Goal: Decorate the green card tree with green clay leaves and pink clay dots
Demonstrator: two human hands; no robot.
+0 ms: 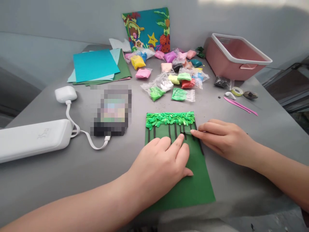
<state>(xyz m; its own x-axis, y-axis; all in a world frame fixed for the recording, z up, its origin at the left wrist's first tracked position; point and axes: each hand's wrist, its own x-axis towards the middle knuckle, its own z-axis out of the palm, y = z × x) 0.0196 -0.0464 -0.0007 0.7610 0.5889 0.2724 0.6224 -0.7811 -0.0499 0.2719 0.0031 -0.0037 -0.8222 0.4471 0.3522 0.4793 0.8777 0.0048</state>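
Observation:
A dark green sheet (190, 190) lies on the table in front of me. Overlapping bright green clay leaves (169, 119) cover its far end, and several thin black clay strips (175, 130) run down from them. My left hand (160, 162) rests over the sheet, its index fingertip pressing by a short black strip, thumb apart and the other fingers bent. From the right, my right hand (223, 138) pinches a thin dark strip (187, 132) that reaches toward my left fingertip. Whether it is clay or a slim tool, I cannot tell.
Bagged coloured clay (180, 94) lies beyond the sheet, before a decorated picture (149, 30). A pink basket (231, 69) and pink modelling tools (240, 105) are at right. Left are coloured sheets (95, 66), a blurred phone (113, 112) and a cabled white power bank (33, 138).

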